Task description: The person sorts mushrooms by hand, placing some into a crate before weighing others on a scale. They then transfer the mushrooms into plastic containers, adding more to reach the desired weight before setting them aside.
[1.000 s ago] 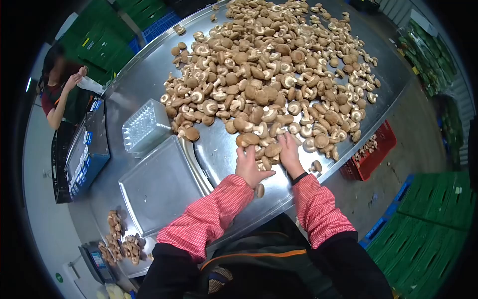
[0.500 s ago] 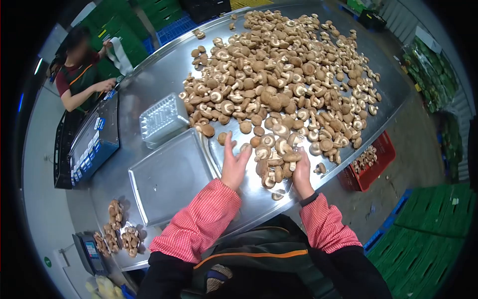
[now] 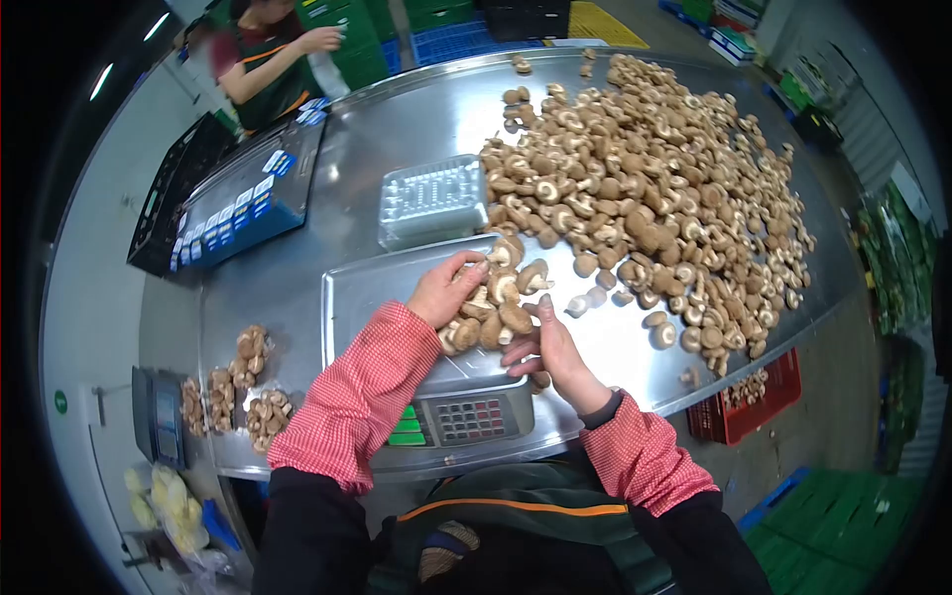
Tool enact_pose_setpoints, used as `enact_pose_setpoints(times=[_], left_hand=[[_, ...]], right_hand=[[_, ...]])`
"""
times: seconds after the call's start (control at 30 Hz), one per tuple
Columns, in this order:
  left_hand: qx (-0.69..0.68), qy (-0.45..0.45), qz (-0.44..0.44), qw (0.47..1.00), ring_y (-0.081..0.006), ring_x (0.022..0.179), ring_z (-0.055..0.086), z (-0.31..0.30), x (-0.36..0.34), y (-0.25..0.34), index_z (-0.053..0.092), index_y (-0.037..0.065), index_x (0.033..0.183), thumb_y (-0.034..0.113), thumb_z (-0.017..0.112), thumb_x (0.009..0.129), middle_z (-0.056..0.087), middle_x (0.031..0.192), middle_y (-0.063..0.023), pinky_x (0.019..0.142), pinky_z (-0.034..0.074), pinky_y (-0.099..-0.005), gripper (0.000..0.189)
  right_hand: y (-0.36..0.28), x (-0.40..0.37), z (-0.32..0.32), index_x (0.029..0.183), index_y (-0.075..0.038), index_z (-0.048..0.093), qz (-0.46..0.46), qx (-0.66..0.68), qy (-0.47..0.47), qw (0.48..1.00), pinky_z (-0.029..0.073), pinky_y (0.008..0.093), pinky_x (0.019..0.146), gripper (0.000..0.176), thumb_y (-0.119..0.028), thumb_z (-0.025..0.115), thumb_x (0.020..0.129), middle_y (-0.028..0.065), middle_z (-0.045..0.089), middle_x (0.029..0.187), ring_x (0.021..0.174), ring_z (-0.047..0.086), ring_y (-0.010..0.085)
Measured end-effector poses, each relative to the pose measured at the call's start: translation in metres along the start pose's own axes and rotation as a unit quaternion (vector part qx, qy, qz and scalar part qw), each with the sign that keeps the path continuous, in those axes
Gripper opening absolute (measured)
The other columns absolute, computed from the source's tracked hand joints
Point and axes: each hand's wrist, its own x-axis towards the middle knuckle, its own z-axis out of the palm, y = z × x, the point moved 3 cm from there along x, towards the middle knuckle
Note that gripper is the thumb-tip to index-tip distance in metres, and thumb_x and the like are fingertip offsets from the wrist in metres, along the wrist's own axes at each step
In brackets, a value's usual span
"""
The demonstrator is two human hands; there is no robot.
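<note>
My left hand is curled round the left side of a tray of mushrooms, its fingertips on the mushrooms. The clear tray itself is mostly hidden under them. At the right side of this load is my right hand, fingers apart, thumb raised near a pale stem. Both hands are over the right part of the scale's metal plate, whose keypad faces me. A stack of clear plastic trays stands just behind the plate. The large mushroom pile spreads to the right.
Filled mushroom packs lie at the left front, beside a small display. A black crate and a box with labels stand at the back left, near another person. A red crate is below the right edge.
My view has turned left. Both hands have brought the mushroom load from beside the pile to over the scale plate. The scale's keypad now shows. The other person's arm is raised.
</note>
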Motion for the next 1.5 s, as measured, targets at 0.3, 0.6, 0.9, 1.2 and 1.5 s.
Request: enact_pose_setpoints(times=[0.3, 0.6, 0.9, 1.2, 1.5], left_hand=[[0.33, 0.08, 0.101, 0.935, -0.0329, 0.109, 0.058, -0.07, -0.019, -0.023, 0.061, 0.013, 0.131, 0.035, 0.053, 0.1, 0.06, 0.11, -0.0166, 0.1, 0.044, -0.0383, 0.039], [-0.056, 0.317, -0.055, 0.945, -0.011, 0.087, 0.061, -0.127, -0.12, -0.057, 0.063, 0.006, 0.124, 0.036, 0.044, 0.106, 0.067, 0.097, -0.0031, 0.075, 0.05, -0.0262, 0.04], [0.011, 0.312, -0.103, 0.944, -0.0126, 0.067, 0.058, -0.083, -0.187, -0.085, 0.067, 0.004, 0.112, 0.029, 0.064, 0.094, 0.065, 0.078, -0.0041, 0.064, 0.049, -0.0277, 0.031], [0.246, 0.234, -0.246, 0.908, -0.0332, 0.083, 0.067, -0.04, -0.156, -0.041, 0.063, 0.005, 0.105, 0.035, 0.072, 0.083, 0.068, 0.094, -0.0151, 0.075, 0.053, -0.0445, 0.039], [0.195, 0.209, -0.273, 0.919, -0.0321, 0.08, 0.068, -0.046, -0.152, -0.043, 0.06, 0.006, 0.109, 0.032, 0.069, 0.085, 0.067, 0.079, -0.011, 0.071, 0.052, -0.0442, 0.036]], right_hand=[[0.008, 0.004, 0.045, 0.131, 0.003, 0.047, 0.03, -0.132, -0.043, 0.99, 0.054, 0.0298, 0.054, 0.054, -0.044, 0.04, 0.106, 0.0125, 0.061, 0.075, 0.06, 0.065, 0.0197], [0.0, -0.018, 0.017, 0.121, 0.0, 0.059, -0.163, -0.359, 0.014, 0.919, 0.05, 0.0352, 0.061, 0.04, -0.023, 0.07, 0.091, 0.0111, 0.062, 0.073, 0.064, 0.063, 0.0248], [-0.024, -0.005, 0.074, 0.137, -0.005, 0.046, -0.354, -0.532, -0.024, 0.769, 0.054, 0.0426, 0.068, 0.065, -0.026, 0.076, 0.083, 0.0206, 0.058, 0.106, 0.079, 0.065, 0.0369], [-0.054, 0.007, 0.068, 0.127, -0.006, 0.055, -0.377, -0.47, 0.033, 0.798, 0.053, 0.0384, 0.067, 0.044, -0.007, 0.066, 0.084, 0.0135, 0.057, 0.098, 0.085, 0.064, 0.0292], [-0.062, 0.026, 0.073, 0.129, -0.003, 0.056, -0.463, -0.528, 0.019, 0.711, 0.05, 0.0406, 0.076, 0.044, -0.002, 0.059, 0.085, 0.0143, 0.057, 0.097, 0.09, 0.059, 0.0315]])
